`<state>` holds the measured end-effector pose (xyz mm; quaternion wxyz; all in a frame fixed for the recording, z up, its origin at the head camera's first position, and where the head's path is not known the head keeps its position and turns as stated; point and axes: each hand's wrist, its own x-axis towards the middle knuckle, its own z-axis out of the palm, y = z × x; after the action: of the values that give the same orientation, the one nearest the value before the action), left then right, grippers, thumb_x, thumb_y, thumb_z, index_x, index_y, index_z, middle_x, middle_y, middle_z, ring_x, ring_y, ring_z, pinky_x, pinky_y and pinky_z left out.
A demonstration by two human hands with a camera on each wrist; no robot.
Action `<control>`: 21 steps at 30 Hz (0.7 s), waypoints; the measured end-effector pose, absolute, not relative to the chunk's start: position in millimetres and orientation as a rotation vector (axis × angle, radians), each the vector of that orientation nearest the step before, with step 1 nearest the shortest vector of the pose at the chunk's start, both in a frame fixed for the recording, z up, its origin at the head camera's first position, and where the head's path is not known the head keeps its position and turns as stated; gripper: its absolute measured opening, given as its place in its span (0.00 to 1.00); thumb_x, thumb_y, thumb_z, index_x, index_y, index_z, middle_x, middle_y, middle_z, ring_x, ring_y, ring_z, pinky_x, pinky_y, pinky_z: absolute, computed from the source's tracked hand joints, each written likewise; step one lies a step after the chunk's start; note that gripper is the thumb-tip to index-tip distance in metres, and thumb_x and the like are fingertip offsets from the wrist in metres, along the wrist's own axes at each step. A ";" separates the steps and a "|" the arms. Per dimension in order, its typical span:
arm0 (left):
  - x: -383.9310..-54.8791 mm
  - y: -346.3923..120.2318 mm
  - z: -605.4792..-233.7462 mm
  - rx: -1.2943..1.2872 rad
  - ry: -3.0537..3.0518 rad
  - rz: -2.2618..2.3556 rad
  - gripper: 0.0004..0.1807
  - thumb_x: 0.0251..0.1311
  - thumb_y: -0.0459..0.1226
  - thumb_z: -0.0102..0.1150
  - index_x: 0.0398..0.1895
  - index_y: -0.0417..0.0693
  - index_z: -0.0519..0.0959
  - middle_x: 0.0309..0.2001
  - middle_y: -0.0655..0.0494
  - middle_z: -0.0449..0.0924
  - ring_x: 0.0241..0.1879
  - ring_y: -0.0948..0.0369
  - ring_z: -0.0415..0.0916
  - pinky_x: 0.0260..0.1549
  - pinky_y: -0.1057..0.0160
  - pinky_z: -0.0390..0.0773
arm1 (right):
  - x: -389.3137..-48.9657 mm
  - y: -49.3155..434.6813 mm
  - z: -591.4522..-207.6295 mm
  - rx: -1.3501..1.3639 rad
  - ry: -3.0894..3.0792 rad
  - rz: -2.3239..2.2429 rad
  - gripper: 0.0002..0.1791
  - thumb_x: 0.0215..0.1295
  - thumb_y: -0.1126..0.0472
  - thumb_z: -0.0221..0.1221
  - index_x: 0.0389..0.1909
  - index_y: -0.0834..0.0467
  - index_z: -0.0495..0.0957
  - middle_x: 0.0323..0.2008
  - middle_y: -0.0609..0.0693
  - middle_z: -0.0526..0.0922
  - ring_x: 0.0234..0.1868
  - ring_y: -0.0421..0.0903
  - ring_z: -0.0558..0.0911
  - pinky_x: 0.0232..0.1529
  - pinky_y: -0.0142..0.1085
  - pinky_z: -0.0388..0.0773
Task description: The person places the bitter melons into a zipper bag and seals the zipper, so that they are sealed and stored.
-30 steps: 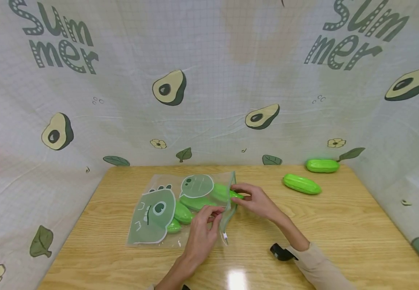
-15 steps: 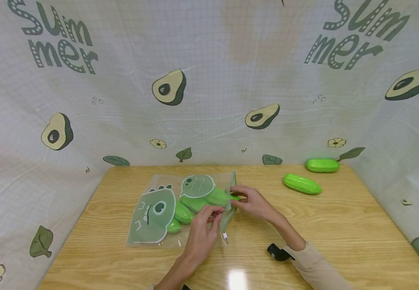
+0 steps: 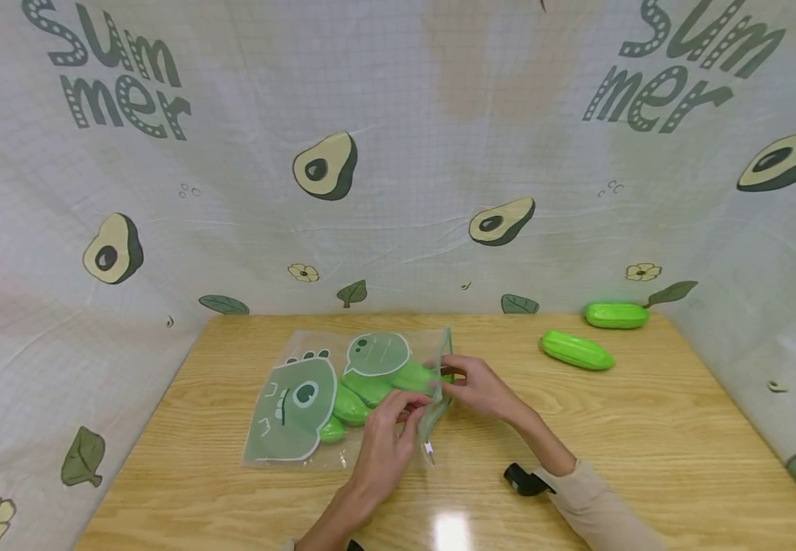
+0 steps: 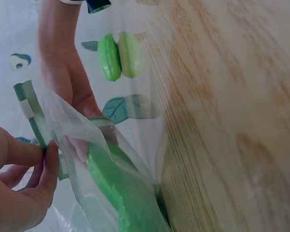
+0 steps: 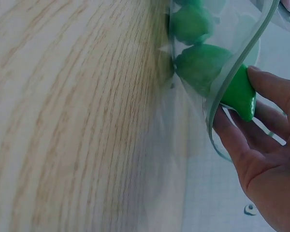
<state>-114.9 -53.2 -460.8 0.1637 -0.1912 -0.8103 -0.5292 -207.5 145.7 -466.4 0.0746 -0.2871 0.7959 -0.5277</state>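
Note:
A clear zip bag [image 3: 270,428] with a green monster print lies on the table, its mouth toward the right. Several green cucumbers [image 3: 351,405], ridged and glossy like toys, show through the plastic. My left hand [image 3: 383,451] pinches the rim of the bag's mouth between thumb and fingers, close to the white zip slider [image 4: 26,109]. At the mouth, my right hand [image 3: 484,390] grips the end of a cucumber [image 5: 244,94]. Most of that cucumber is inside the bag; its pointed tip sticks out between thumb and fingers in the right wrist view.
Two more green cucumbers lie at the table's back right, one [image 3: 616,314] against the cloth backdrop and one [image 3: 577,350] nearer. The printed cloth [image 3: 398,153] walls the wooden table [image 3: 611,428] at the back and sides.
My right hand has moved slightly left, pushing its cucumber further into the bag, so less of it shows outside the mouth. The left hand keeps its pinch on the rim.

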 end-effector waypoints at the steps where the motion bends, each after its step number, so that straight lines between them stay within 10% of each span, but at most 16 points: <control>1: -115.0 -53.2 -460.7 -0.547 -2.311 -1.506 0.10 0.64 0.21 0.62 0.44 0.40 0.84 0.41 0.53 0.83 0.42 0.59 0.81 0.44 0.63 0.87 | -207.9 145.7 -466.8 -0.864 2.385 -1.587 0.18 0.71 0.72 0.59 0.60 0.70 0.77 0.58 0.65 0.80 0.58 0.61 0.80 0.52 0.35 0.85; 21: -117.2 -55.1 -461.0 -0.640 -2.328 -1.478 0.11 0.64 0.22 0.62 0.45 0.43 0.83 0.44 0.55 0.83 0.43 0.60 0.81 0.44 0.64 0.85 | -214.0 142.2 -467.6 -0.857 2.347 -1.571 0.19 0.73 0.64 0.61 0.60 0.70 0.78 0.57 0.65 0.82 0.57 0.61 0.82 0.52 0.34 0.82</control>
<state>-117.2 -55.1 -461.0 0.1548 -0.2234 -0.8124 -0.5159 -214.0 142.2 -467.6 0.0950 -0.2891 0.7916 -0.5298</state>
